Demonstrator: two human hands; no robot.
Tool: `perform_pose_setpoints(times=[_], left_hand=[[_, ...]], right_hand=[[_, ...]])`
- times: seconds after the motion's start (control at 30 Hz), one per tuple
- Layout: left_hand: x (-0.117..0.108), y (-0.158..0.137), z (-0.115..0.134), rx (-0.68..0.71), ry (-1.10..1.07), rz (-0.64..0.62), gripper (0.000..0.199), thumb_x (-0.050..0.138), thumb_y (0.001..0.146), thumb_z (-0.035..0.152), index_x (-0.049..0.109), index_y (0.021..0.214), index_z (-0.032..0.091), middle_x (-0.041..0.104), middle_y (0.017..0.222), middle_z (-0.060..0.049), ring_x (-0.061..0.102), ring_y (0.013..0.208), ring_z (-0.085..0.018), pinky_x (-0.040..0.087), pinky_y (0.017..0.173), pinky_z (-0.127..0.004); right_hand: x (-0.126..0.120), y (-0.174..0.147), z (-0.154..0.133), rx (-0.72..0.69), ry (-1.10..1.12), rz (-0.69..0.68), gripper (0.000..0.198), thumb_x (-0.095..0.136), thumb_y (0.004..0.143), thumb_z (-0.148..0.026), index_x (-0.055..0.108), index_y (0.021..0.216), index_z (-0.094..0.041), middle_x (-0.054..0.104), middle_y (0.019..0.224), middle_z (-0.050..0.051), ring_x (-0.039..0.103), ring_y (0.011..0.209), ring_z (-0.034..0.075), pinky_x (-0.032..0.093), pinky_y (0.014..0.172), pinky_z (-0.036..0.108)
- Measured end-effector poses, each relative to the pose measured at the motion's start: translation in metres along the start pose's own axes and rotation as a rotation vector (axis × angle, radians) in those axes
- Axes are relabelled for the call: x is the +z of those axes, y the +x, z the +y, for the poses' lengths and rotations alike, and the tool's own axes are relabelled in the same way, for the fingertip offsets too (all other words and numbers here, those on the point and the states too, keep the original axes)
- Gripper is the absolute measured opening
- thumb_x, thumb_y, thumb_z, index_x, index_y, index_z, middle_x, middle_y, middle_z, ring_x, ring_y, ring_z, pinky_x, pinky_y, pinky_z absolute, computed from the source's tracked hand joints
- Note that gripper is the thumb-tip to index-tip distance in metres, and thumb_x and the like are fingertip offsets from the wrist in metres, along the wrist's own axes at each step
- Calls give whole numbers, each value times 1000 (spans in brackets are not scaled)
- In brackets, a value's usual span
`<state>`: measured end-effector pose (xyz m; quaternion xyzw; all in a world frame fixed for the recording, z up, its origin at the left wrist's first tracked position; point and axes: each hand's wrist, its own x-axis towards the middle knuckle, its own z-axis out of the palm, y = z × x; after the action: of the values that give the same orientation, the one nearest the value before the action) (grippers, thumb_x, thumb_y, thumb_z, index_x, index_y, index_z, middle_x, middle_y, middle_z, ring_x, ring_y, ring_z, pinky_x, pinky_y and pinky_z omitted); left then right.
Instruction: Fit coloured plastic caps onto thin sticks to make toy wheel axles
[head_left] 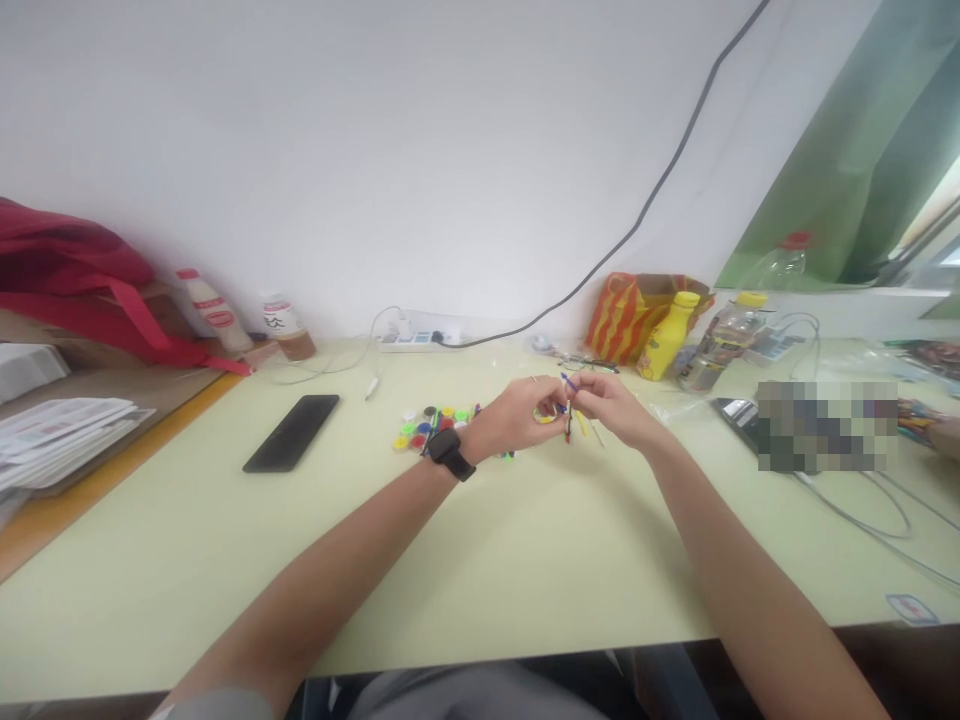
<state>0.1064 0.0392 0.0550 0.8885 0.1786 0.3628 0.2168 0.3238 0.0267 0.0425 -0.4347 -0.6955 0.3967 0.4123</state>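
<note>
My left hand [519, 415], with a black watch on its wrist, is closed in a pinch over the table. Close against it, my right hand [609, 408] pinches a small dark blue plastic piece [570, 384]. More small parts in white, black and red [568, 428] show at the left fingertips, partly covered by the fingers. Under and left of my left hand lie several round coloured discs [418, 429] in yellow, green, red, blue, white and black. Thin yellow and white sticks [582, 424] rest just below my right hand.
A black phone [292, 433] lies to the left. Along the wall stand two drink bottles, a power strip [420, 340], a striped bag [611, 320], a yellow bottle [666, 338] and a clear bottle [724, 345]. Cables [847, 525] and part of another person's hand are at right.
</note>
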Motion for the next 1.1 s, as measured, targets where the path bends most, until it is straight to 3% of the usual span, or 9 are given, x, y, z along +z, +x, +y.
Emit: perform_pose_setpoints(times=[0.07,0.17,0.27,0.37,0.53,0.7,0.83,0.97,1.1], left_hand=[[2,-1,0,-1,52,-44,4,65,88,22,62,88,20,69,86,-2,64,76,-15,51,74,-28],[9,-5,-4,-5,114,-190,3,67,87,22,65,89,21,72,88,-1,65,81,-17,49,79,-30],[18,-10,-11,-29,163,-320,9,69,86,21,71,95,23,76,97,-3,66,96,-21,48,89,-33],[22,-13,-17,-77,217,-392,4,71,84,21,74,87,22,76,99,-5,65,103,-24,48,90,-35],[17,-14,-22,-136,253,-407,7,74,83,27,77,88,22,72,90,-6,64,96,-24,49,82,-34],[16,-15,-28,-68,282,-380,8,70,89,28,75,88,22,73,91,-5,62,100,-24,50,89,-35],[17,-16,-35,-30,348,-319,20,68,92,28,72,110,21,74,110,-8,61,113,-26,48,101,-38],[19,-21,-40,-70,406,-279,43,62,97,32,59,137,20,63,140,-12,52,137,-29,42,113,-43],[21,-25,-42,-106,402,-301,39,55,101,33,57,138,21,61,142,-12,53,138,-27,42,114,-41]], right_hand=[[-8,3,12,27,-214,98,21,54,83,-24,70,96,-20,55,63,-4,47,55,13,37,55,26],[-26,6,39,163,-704,243,27,56,84,-21,73,104,-17,62,68,1,56,65,18,42,64,29],[-41,6,64,284,-906,238,21,61,82,-18,75,97,-15,69,76,8,63,74,22,43,70,31],[-47,5,77,315,-916,196,18,68,79,-18,76,95,-16,72,83,10,66,79,23,45,74,30],[-48,5,77,335,-914,128,23,76,78,-23,77,100,-17,76,87,9,69,85,23,47,75,29],[-47,4,74,342,-899,78,9,71,83,-25,76,87,-19,78,87,8,70,83,20,47,72,27],[-43,4,72,353,-894,62,3,72,80,-19,75,80,-19,78,86,8,70,80,19,47,69,25],[-39,5,70,344,-886,72,8,68,86,-24,73,84,-19,78,87,8,69,78,19,46,67,25],[-27,5,67,302,-860,63,17,62,94,-34,71,92,-19,75,83,6,68,74,18,44,65,25]])
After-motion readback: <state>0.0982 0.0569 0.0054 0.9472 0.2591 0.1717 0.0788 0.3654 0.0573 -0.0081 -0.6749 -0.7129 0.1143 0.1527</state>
